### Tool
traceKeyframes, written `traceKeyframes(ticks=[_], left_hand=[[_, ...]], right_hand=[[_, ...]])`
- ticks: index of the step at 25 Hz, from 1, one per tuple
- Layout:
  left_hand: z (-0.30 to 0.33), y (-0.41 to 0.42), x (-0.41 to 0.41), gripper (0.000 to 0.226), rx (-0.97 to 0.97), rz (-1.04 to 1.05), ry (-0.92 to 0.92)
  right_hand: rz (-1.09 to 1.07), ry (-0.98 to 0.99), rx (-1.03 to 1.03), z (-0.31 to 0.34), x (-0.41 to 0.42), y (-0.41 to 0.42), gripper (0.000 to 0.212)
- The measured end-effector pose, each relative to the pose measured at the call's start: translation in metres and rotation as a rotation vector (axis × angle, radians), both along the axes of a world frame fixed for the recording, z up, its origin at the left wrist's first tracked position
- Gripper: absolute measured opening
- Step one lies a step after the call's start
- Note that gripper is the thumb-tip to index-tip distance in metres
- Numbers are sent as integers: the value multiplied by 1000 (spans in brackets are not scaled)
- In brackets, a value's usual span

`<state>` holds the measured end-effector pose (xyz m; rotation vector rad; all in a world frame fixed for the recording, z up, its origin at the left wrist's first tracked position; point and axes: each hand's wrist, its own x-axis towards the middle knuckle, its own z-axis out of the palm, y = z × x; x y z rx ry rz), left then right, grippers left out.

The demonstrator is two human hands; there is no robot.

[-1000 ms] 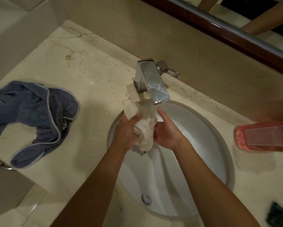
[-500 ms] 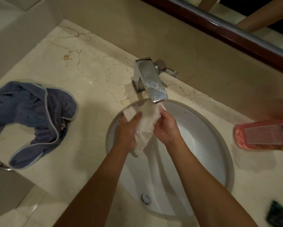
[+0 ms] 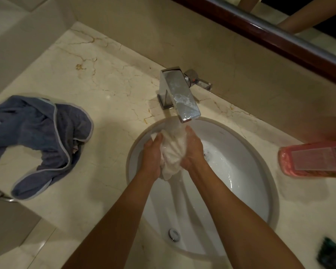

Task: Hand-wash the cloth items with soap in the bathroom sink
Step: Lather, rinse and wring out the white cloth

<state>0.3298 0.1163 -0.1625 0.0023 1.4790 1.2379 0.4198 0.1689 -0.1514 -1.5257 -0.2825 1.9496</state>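
Note:
A wet white cloth (image 3: pixel 172 152) is bunched between both hands over the white sink (image 3: pixel 241 200), right under the spout of the chrome faucet (image 3: pixel 178 96). Water runs from the spout onto the cloth. My left hand (image 3: pixel 152 154) grips its left side with fingers curled around it. My right hand (image 3: pixel 193 150) grips its right side. The cloth's lower end hangs below my palms. A blue-grey cloth (image 3: pixel 37 138) with pale trim lies crumpled on the counter at the left. A pink soap bottle (image 3: pixel 315 160) lies on its side at the right.
The marble counter (image 3: pixel 105 84) surrounds the sink, with its front edge at lower left. The drain plug (image 3: pixel 174 234) shows at the basin's near side. A dark object (image 3: pixel 332 251) sits at the lower right corner. A mirror frame (image 3: pixel 280 35) runs along the back wall.
Both hands have pressed the white cloth closer together under the spout, and water now runs over it and splashes into the basin.

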Motion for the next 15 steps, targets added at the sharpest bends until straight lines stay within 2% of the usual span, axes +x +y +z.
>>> traceKeyframes(ticks=[2, 6, 9, 12, 15], left_hand=[[-2, 0, 2, 33, 16, -12, -23], [-6, 0, 2, 35, 65, -31, -117], [-1, 5, 1, 39, 95, -67, -173], [6, 10, 8, 27, 117, -88, -147], [11, 13, 14, 27, 165, -130, -131]], right_hand=[[4, 1, -10, -1, 6, -4, 57], [156, 33, 30, 4, 26, -10, 49], [181, 69, 14, 6, 39, -13, 49], [207, 63, -60, 3, 48, -12, 56], [223, 166, -195, 2, 54, -15, 70]])
